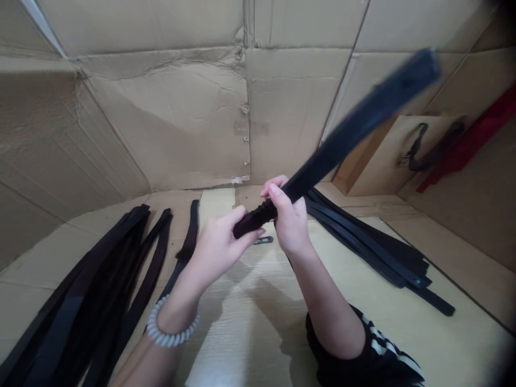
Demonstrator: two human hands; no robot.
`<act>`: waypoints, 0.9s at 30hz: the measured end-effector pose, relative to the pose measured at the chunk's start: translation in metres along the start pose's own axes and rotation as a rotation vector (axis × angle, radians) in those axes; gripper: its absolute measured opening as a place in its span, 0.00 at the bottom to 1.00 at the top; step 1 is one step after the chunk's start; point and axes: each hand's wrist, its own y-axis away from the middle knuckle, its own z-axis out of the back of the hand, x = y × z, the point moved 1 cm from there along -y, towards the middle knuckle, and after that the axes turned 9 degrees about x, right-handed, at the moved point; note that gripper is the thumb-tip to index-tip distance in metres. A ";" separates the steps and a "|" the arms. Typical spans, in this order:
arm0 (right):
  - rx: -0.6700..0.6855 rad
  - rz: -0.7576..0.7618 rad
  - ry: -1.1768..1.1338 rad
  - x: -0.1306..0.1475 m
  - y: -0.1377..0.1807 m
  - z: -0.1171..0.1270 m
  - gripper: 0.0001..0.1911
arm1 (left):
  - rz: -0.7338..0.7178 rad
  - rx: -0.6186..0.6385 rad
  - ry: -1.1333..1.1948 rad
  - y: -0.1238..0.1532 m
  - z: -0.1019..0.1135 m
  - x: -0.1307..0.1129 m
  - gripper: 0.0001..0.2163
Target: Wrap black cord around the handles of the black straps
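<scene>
Both hands grip one long black strap [338, 142], held up at a slant above the table. My left hand [220, 242] pinches its lower end between thumb and fingers. My right hand [291, 217] is closed around it a little higher, and the strap looks bunched into folds between the two hands. Its long free part rises to the upper right, where the tip is blurred. Under the hands, a small dark looped piece [264, 240] lies on the table, partly hidden by my left fingers. A single black strap [194, 223] lies just beyond my left wrist.
A heap of black straps [97, 274] covers the table's left side. Another bundle of black straps [371, 247] lies at the right. Cardboard walls [173, 123] enclose the back and sides. A brown paper bag [374, 161] and red cloth [475, 140] are at the right.
</scene>
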 end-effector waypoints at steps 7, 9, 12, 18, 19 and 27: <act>-0.014 -0.055 0.011 -0.005 0.001 -0.003 0.15 | 0.138 -0.363 -0.162 0.000 -0.013 0.006 0.05; 0.021 -0.010 0.001 -0.004 0.002 -0.001 0.10 | 0.084 -0.305 -0.110 -0.002 -0.009 0.009 0.02; 0.059 0.071 -0.032 0.000 0.003 0.003 0.05 | -0.070 -0.104 -0.006 -0.003 0.005 0.010 0.06; 0.064 0.036 -0.118 0.000 -0.001 0.002 0.17 | -0.155 -0.255 -0.036 -0.002 0.010 0.008 0.10; 0.074 0.011 -0.125 -0.001 -0.001 0.001 0.19 | -0.135 -0.348 -0.074 -0.002 0.006 0.009 0.08; 0.044 -0.057 -0.086 0.001 0.001 0.002 0.18 | -0.109 -0.417 -0.159 -0.003 -0.001 0.015 0.02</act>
